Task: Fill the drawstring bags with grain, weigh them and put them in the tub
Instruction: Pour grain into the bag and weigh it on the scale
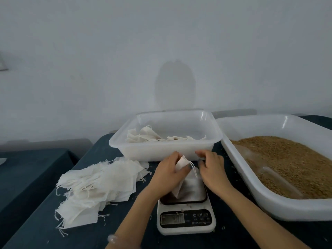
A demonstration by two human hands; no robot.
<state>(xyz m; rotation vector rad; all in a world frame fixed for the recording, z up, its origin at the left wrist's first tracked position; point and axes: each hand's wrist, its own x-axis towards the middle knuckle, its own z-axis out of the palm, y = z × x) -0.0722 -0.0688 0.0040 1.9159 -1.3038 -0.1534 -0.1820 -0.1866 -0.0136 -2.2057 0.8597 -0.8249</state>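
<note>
At the lower left of the frame a loose heap of empty bags (pixel 93 186) is being stored on the dark bench (pixel 32 221). At lower centre a drawstring bag (pixel 181 164) is being gripped at its neck by the left hand (pixel 167 171), fingers curled round the cloth. Its lower part is seemingly being rested on the platform of the scale (pixel 186 221). The right hand (pixel 212 169) is being held just beside the neck, apart from the left hand, with its fingers curled. Whether the loose drawstring (pixel 193 168) is being pinched by it cannot be told.

The step is judged to be the closing and weighing of a filled bag. To do it well, the neck is best pinched upright while the string is being drawn evenly, so that no grain is being spilled. Both hands are then to be lifted clear, so that the reading is not being falsified by their weight. The display is too blurred to be read.

Behind the hands, at centre, a white tub (pixel 122 150) is being used for finished work: several bags (pixel 143 136) are lying in its left and middle, with much of its floor bare. At the right a larger white tray (pixel 255 193) is being used for the grain (pixel 287 159), which covers most of its floor. A clear scoop (pixel 280 178) is lying in the grain.
</note>
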